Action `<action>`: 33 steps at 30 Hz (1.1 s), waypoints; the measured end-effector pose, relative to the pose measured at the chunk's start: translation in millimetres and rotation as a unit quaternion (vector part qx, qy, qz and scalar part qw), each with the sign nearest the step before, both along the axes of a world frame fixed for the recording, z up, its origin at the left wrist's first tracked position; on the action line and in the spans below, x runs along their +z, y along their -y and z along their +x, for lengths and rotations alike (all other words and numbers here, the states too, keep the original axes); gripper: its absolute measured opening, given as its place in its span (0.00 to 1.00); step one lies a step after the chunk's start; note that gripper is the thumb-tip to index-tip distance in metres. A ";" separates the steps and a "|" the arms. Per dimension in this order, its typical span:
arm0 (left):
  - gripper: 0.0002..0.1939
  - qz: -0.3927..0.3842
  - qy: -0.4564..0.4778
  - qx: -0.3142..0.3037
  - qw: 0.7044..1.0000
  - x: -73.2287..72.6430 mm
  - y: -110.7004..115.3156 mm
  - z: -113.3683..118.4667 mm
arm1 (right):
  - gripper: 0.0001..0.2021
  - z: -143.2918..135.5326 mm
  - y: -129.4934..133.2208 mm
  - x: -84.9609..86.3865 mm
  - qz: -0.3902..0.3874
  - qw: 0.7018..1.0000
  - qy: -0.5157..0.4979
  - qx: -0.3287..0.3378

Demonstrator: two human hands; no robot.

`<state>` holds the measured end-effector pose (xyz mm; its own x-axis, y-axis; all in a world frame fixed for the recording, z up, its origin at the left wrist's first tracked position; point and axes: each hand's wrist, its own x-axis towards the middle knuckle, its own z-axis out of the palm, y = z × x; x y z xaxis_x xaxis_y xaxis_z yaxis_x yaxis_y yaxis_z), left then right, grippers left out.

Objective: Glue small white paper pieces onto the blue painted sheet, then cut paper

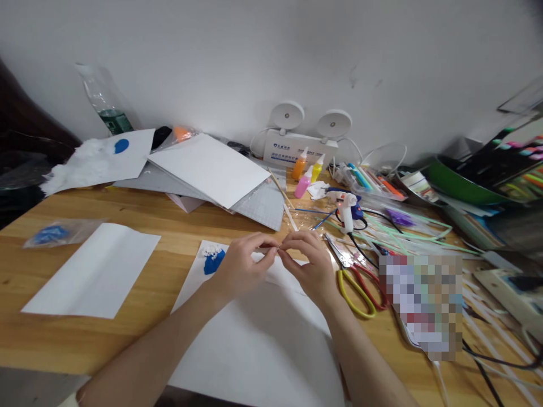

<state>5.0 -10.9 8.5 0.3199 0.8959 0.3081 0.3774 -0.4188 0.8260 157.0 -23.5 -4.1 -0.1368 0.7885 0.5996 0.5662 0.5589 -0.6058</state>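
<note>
My left hand point(247, 261) and my right hand point(307, 261) meet fingertip to fingertip above a large white sheet point(254, 339). Both are closed in a pinch on something small and pale, too tiny to name. Just left of my left hand, a blue patch point(214, 262) lies on the sheet with small white crumbly bits point(211, 250) at its upper edge. A white strip of paper point(284, 277) lies beneath my hands, partly covered by them. To the right of my right hand are scissors point(354, 277) with one yellow and one red handle.
A folded white paper point(95, 277) and a bag with blue material point(53, 233) lie at left. Stacked boards point(212, 167), paint bottles point(303, 183), a white glue gun point(345, 209) and an emergency light point(297, 147) stand behind. A pixelated device point(419, 305) and cables crowd the right.
</note>
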 end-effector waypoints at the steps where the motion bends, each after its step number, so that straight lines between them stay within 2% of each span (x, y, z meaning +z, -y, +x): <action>1: 0.05 0.001 0.000 0.001 1.000 -0.1 -0.2 0.0 | 0.04 0.3 -0.3 -0.5 -0.001 1.000 0.004 -0.001; 17: 0.06 -0.017 0.005 0.004 1.000 -0.2 0.4 0.0 | 0.03 -0.6 1.1 -0.8 0.011 0.999 0.003 -0.044; 28: 0.06 -0.010 0.012 0.001 1.000 -2.0 -0.6 0.9 | 0.04 -3.2 2.3 -0.4 0.041 0.998 -0.002 -0.041; 33: 0.04 0.006 0.002 0.015 1.000 -3.7 -0.7 1.0 | 0.04 -3.4 2.8 1.9 0.022 0.999 -0.005 -0.036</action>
<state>6.0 -10.2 4.8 0.2914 0.9016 0.3197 0.3877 -0.4168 0.8222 153.6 -26.2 -2.2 -0.0746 0.7683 0.6357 0.5998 0.5439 -0.5869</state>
